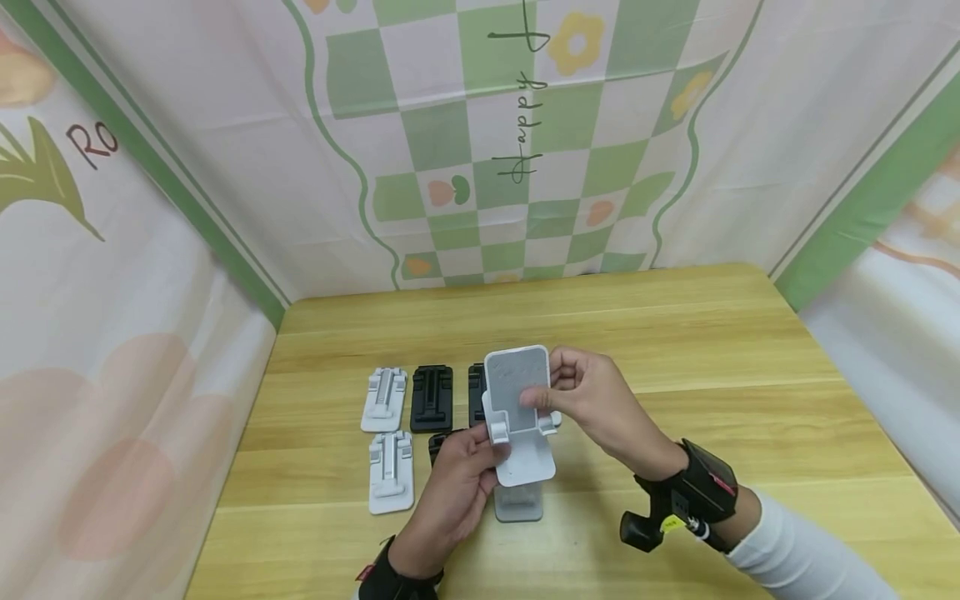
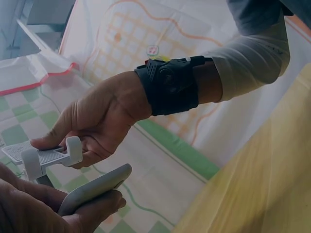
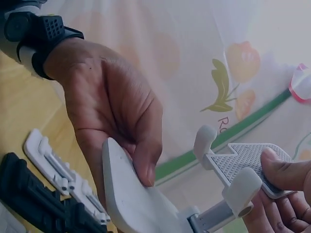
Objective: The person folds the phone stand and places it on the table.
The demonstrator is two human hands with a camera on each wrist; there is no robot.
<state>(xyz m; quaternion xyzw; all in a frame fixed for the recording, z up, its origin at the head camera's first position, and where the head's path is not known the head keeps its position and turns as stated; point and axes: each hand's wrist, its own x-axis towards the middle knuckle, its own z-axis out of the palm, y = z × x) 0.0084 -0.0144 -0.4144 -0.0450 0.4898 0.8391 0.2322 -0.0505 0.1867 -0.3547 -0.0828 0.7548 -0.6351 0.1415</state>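
A white folding phone stand [image 1: 517,387] is held up over the table, unfolded, with a grey textured pad on its upper plate. My left hand [image 1: 461,479] pinches the white base [image 3: 141,208], thumb on top and fingers beneath. On the upper plate [image 3: 243,165], my right hand [image 1: 596,404] has its thumb over the grey pad and its fingers behind. Two white hooks stick out at the plate's lower edge, and an arm links plate and base in the right wrist view. Directly below lies a grey folded stand [image 1: 518,507], partly covered by the held one.
Folded stands lie in rows on the wooden table [image 1: 675,350]: a white one [image 1: 384,400] and a black one [image 1: 432,400] behind, another white one [image 1: 392,472] in front. More black ones are partly hidden by my left hand and the held stand. Patterned curtains [image 1: 225,167] surround the table.
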